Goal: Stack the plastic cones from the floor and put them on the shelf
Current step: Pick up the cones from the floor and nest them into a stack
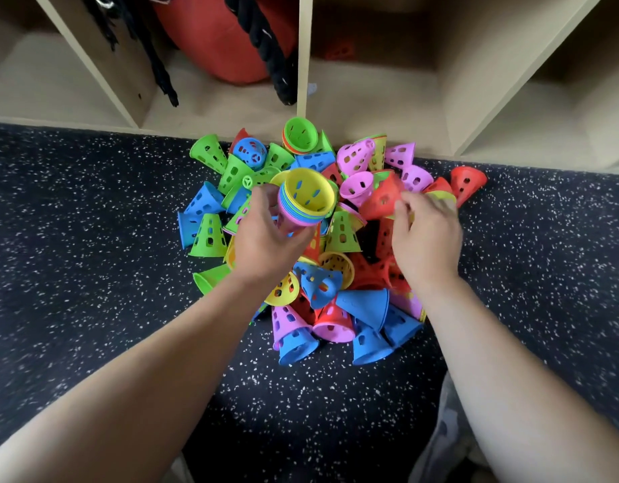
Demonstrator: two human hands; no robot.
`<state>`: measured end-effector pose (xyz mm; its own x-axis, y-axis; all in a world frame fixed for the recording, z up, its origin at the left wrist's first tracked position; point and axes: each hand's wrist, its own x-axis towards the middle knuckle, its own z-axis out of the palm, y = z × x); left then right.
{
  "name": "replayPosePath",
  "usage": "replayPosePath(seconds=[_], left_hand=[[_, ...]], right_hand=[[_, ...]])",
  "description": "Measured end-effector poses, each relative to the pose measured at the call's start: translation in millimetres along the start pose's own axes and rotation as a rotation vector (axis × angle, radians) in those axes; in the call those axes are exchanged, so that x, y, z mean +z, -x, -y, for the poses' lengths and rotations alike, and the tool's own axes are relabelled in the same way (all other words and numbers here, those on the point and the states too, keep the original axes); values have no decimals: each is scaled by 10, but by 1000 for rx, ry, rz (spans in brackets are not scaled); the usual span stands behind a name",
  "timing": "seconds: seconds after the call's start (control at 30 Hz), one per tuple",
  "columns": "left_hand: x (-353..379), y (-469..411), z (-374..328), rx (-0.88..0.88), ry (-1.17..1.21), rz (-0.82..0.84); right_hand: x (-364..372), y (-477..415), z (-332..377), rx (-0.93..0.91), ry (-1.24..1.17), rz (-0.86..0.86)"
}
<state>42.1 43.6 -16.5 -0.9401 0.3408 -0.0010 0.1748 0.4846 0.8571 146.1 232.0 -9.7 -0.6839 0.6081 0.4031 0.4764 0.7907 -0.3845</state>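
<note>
Left hand fingers curled round nested cone stack, frame centre; right hand pinches red cone, blurred.

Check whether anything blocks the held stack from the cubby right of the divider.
Nothing visible in a lifted path. The left hand holds the held stack above the loose cones. Only a green-topped stack sits at the shelf edge, by the divider.

Cones green, blue, pink, red, yellow; floor black, white-speckled; shelf beige
</note>
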Motion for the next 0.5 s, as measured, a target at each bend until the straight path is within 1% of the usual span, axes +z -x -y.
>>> replayPosePath(seconds=[0.07,0.1,0.13,0.17,0.2,0.23,0.3,0.33,0.37,0.43,0.47,0.5], left_hand=[[24,33,-26,13,-3,-12],[39,56,-38,27,-8,-17],[52,78,-54,41,-14,-19],[69,97,-66,52,-23,-21],[85,115,-73,60,-28,-23],[100,137,-85,67,-32,-25],[122,178,-114,75,-33,-27],[127,196,-124,77,-30,-29],[129,215,-133,75,-26,-29],[117,246,-136,53,-5,-22],[107,259,-125,41,7,-19],[101,269,-111,33,13,-19]], right_hand=[[-148,-123,111,-90,-128,-185],[-215,-176,177,-142,-173,-248],[-282,-212,254,-205,-205,-287],[-330,-227,330,-280,-230,-283],[-357,-219,393,-365,-254,-226],[-369,-190,448,-439,-275,-117],[-351,-81,482,-493,-308,123],[-345,-15,453,-457,-343,165],[-340,51,398,-370,-405,145],[-360,173,246,-55,-540,-3],[-378,237,164,132,-547,-62],[-399,298,91,309,-504,-66]])
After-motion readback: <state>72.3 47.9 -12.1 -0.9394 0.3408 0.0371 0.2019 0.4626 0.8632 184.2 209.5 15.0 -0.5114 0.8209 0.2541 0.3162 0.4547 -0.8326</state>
